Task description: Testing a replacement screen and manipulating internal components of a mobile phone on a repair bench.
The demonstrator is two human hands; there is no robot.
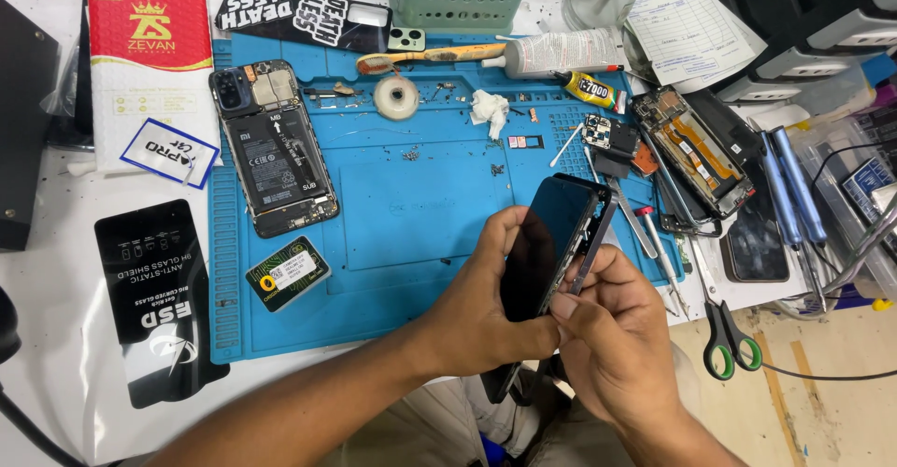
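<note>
Nearest, two bare forearms coming up from the lower edge. Left hand [481,313] wrapped around the back of a dark phone [547,247], fingers [509,227] curled over its left edge and thumb pressed near the lower right edge — a firm grasp. Right hand [612,322] just beside it, fingers [598,266] pinched on a thin metal tool [590,257] laid against the phone's right edge. Phone held tilted, glass side up, above the front right part of a blue mat [411,205] on the white tabletop [65,243].

On the mat's left, an opened phone [274,149] lying flat with its insides showing; near its lower end, a small green-and-black card [288,274]. Toward the back, a roll of tape [396,97], a crumpled tissue [490,110], a toothbrush [430,56] and a glue tube [590,88]. To the right, another stripped phone frame [691,152] — beside it, tweezers [637,219]. Green-handled scissors [729,336] off the mat's right corner, well apart from the hands. On the tabletop at left, a black screen-protector packet [159,299] and a red-and-white box [149,65].
</note>
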